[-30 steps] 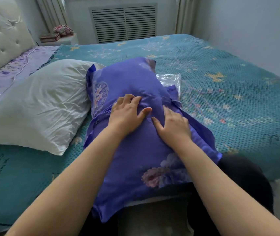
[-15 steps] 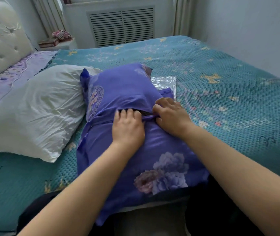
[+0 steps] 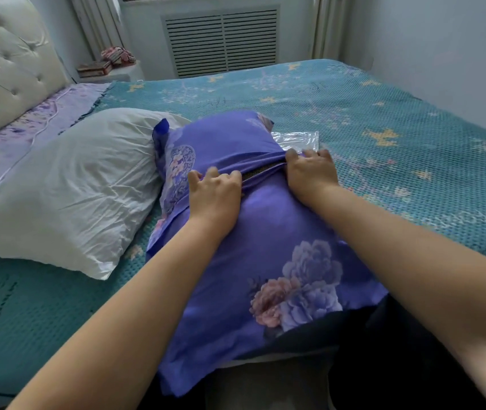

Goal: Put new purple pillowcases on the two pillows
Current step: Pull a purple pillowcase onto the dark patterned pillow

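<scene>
The purple pillowcase (image 3: 265, 232) lies on the bed (image 3: 383, 119), near its front edge, with a pillow inside it. Both hands rest on its upper face, at a seam that runs across the middle.

Left hand (image 3: 215, 193): fingers curled, pinching the fabric at the left end of the seam. Right hand (image 3: 311, 171): fingers curled, gripping the fabric at the right end of the seam. Between the two hands the seam gapes, exposing a dark strip.

Count:
- Purple pillowcases in view: one.
- Bare white pillows: one. The white pillow (image 3: 67, 182) lies just beside the pillowcase, to its left, touching it.
- Clear plastic bags: one. The plastic bag (image 3: 298, 139) lies flat on the bed just beyond the right hand, partly under the pillowcase.
</scene>
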Tool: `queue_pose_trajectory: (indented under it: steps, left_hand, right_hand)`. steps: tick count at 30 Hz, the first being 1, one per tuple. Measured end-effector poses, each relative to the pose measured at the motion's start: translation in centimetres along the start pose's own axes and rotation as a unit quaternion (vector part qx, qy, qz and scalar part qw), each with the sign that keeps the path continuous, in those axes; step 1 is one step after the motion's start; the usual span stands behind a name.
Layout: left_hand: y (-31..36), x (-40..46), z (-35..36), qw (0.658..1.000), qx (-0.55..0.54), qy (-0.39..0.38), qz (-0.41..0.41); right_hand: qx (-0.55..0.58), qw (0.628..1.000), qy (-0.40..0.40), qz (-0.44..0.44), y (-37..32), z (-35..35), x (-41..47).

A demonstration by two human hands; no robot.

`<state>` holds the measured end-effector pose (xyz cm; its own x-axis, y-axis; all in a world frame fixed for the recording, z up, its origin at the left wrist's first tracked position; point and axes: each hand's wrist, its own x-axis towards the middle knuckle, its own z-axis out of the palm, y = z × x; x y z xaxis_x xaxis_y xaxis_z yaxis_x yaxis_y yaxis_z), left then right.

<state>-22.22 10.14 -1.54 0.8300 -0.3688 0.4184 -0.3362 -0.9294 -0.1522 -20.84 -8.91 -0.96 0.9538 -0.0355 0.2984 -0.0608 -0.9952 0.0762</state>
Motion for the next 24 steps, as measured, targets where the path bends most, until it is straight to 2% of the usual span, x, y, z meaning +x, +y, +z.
queue_pose_trajectory:
  steps: [2,5,8,11,13,15,18,21,24]
  left_hand:
    - [-1.5,0.0,0.2,0.999,0.022,-0.024,-0.004]
    - [-4.2,0.2,0.5,0.999,0.005,-0.021,-0.033]
    - [-5.6,0.4,1.7,0.997,-0.011,-0.008,-0.075]
    - [-5.2,-0.3,2.9,0.994,-0.035,-0.019,-0.101]
    - [-4.5,-1.3,3.2,0.994,-0.058,-0.006,-0.097]
    - [-3.7,-2.1,2.7,0.992,-0.086,-0.006,-0.089]
    - [-3.0,-2.5,1.9,0.989,-0.118,-0.052,-0.068]
    - [-4.9,-2.4,1.9,0.988,-0.105,-0.102,-0.038]
    - [-8.6,-1.5,1.6,0.986,-0.001,-0.161,-0.048]
  right_hand:
    - [-0.027,0.999,-0.001,-0.03,-0.7,0.4,-0.1]
    - [-0.087,0.991,-0.096,-0.04,-0.3,0.0,-0.1]
    - [-0.181,0.968,-0.157,-0.068,-1.3,-1.5,0.3]
    - [-0.25,0.945,-0.114,-0.179,-3.6,-1.4,-0.6]
    - [-0.236,0.945,-0.083,-0.212,-3.2,-1.4,-0.5]
    - [-0.166,0.973,-0.046,-0.15,-1.2,-2.0,0.8]
    - [-0.043,0.999,0.007,0.024,0.5,-0.6,1.6]
    - [-0.01,0.999,-0.001,0.041,-1.0,2.6,-0.1]
    - [-0.008,0.999,0.036,0.035,-0.7,2.9,-0.4]
